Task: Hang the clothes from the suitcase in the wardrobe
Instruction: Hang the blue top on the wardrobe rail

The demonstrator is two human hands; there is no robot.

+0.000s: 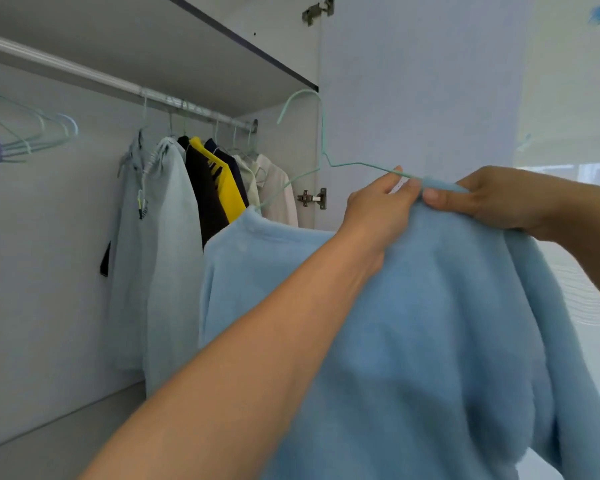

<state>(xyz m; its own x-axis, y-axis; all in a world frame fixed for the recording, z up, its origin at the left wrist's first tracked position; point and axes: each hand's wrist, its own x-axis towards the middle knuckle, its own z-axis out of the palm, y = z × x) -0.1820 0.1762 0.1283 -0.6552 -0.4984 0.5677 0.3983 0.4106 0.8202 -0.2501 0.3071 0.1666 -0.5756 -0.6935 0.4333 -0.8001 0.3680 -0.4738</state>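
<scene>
A fluffy light-blue sweater [413, 323] hangs on a thin mint-green hanger [323, 133], held up in front of the open wardrobe. My left hand [374, 209] pinches the sweater's neckline at the hanger wire. From the right, my right hand [482, 199] grips the same fabric edge, its thumb touching my left fingers. The hanger's hook points up and left, free of the rail [118, 83]. The suitcase is out of view.
Several garments [201, 188] hang at the rail's right end: pale blue, black, yellow, navy, white. Empty hangers [32, 133] cluster at the far left. The wardrobe door [413, 81] stands open on the right, with hinges [314, 198] on its edge. A shelf spans above the rail.
</scene>
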